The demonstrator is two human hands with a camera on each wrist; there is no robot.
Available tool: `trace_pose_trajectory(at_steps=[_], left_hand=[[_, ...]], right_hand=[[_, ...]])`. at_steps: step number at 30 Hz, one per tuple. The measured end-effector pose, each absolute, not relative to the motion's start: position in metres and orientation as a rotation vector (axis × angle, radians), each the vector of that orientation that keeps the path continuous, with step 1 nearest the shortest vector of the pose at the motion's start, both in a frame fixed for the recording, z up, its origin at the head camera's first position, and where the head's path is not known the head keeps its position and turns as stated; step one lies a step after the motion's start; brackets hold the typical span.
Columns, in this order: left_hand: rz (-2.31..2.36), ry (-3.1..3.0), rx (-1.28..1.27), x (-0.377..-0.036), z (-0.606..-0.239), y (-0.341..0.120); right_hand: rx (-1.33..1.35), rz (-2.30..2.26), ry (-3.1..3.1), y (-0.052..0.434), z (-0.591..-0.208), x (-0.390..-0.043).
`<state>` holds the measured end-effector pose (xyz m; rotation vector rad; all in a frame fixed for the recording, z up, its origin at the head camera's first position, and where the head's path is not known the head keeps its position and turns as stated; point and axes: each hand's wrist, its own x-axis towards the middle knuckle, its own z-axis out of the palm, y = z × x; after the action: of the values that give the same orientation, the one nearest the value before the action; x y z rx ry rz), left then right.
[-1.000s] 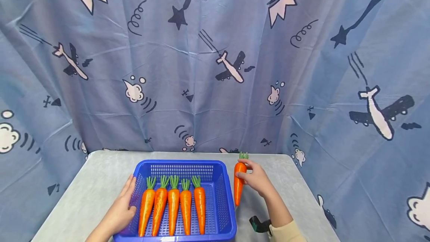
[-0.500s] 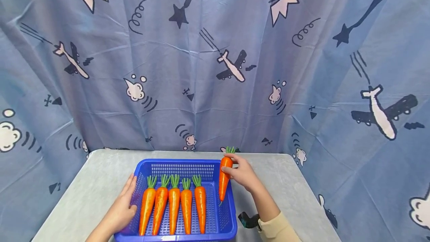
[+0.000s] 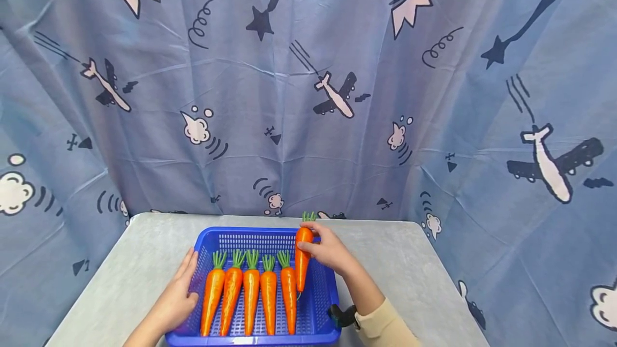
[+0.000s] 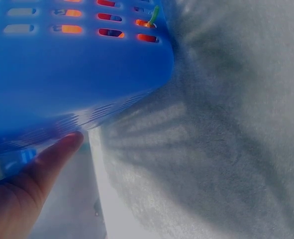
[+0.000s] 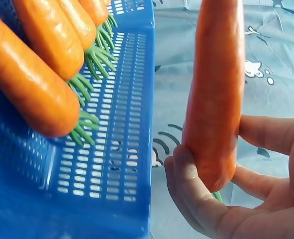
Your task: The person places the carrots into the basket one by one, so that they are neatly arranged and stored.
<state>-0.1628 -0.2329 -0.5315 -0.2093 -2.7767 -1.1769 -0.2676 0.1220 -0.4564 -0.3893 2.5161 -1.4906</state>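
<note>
A blue plastic basket (image 3: 313,304) stands on the grey table (image 3: 135,261) and holds several orange toy carrots (image 3: 250,299) in a row, green tops pointing away. My right hand (image 3: 328,250) grips another carrot (image 3: 302,261) near its top and holds it tip-down over the basket's right part, beside the row. In the right wrist view the fingers wrap this carrot (image 5: 216,99) with the basket wall (image 5: 122,149) to the left. My left hand (image 3: 175,299) lies flat against the basket's left side; in the left wrist view a fingertip (image 4: 62,144) touches the basket (image 4: 77,84).
A blue curtain (image 3: 308,95) printed with planes and clouds hangs right behind the table. The table's right edge (image 3: 448,293) runs close to my right arm. A dark wrist strap (image 3: 341,316) sits on the right sleeve.
My right hand has carried the carrot leftward from beside the basket to above its right part. The left hand has stayed on the basket's side.
</note>
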Motion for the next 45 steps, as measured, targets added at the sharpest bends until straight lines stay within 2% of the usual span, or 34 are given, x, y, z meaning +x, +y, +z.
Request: trace_pose_trajectory(at_steps=[11,21,45], left_hand=[[-1.159,-2.764,-0.218,-0.161,-0.532,-0.233],[-1.158,-2.749,-0.228,-0.162,-0.535,-0.233],[-1.169,-2.774,-0.205,-0.163,-0.531,-0.233]], right_hand=[[-0.558,-1.420,2.460,0.093,-0.461,-0.265],[-0.579,-1.272,2.466,0.067,-0.465,-0.260],[-0.453,-1.254,2.359,0.007,-0.484,-0.251]])
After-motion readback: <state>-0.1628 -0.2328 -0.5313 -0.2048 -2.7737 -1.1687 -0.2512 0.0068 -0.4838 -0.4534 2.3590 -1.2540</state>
